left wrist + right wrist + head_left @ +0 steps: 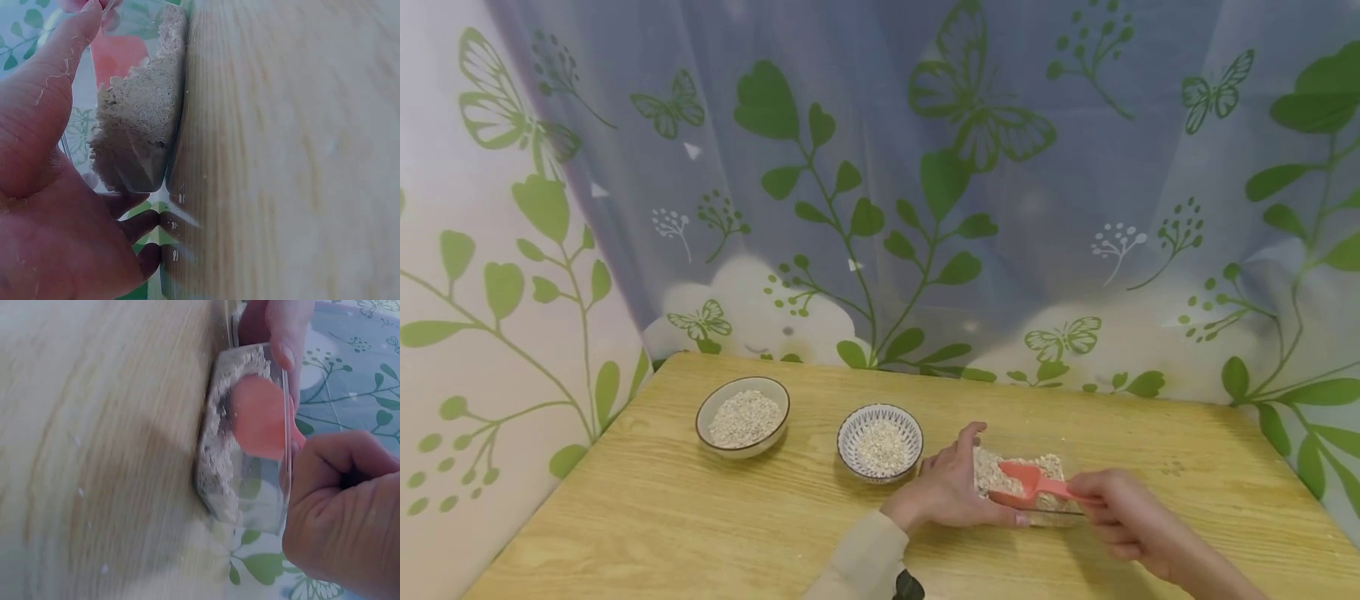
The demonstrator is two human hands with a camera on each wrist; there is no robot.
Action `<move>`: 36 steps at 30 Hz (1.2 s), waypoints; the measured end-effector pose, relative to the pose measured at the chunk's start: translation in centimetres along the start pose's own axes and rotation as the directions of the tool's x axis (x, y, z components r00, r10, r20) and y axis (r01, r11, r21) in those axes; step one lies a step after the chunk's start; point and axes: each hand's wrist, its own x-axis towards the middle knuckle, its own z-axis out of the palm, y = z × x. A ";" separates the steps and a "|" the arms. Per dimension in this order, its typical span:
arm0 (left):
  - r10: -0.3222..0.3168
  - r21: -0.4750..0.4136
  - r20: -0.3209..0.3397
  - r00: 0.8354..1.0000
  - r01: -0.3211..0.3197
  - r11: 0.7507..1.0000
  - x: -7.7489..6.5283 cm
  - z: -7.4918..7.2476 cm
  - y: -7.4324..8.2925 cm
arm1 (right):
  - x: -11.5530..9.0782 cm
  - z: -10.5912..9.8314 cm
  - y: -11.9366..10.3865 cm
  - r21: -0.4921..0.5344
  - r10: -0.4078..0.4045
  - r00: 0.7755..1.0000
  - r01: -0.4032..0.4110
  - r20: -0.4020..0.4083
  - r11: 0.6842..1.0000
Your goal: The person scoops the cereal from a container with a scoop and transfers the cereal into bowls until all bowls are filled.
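A clear rectangular container (1067, 518) of oat flakes (990, 472) sits on the table at the right. My left hand (951, 487) holds its left end, thumb along the near side and the other fingers round the end and far side. My right hand (1131, 512) grips the handle of a coral-red scoop (1026, 486), whose head is down in the oats. In the right wrist view the scoop (259, 415) shows through the container's clear wall, with oats banked along the bottom. The left wrist view shows the oats heaped near the left hand (56, 206).
Left of the container stands a small patterned bowl (847, 461) with some oats in it. Farther left is a larger dark-rimmed bowl (706, 433) of oats. The wooden table (700, 525) meets a leaf-and-butterfly curtain (865, 167) at the back. A few flakes lie scattered on the wood.
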 end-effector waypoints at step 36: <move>-0.015 0.036 0.029 0.999 0.014 0.999 -0.1 -0.6 0.0 | 0.8 0.1 0.8 -0.083 -0.108 0.993 0.105 -0.037 0.991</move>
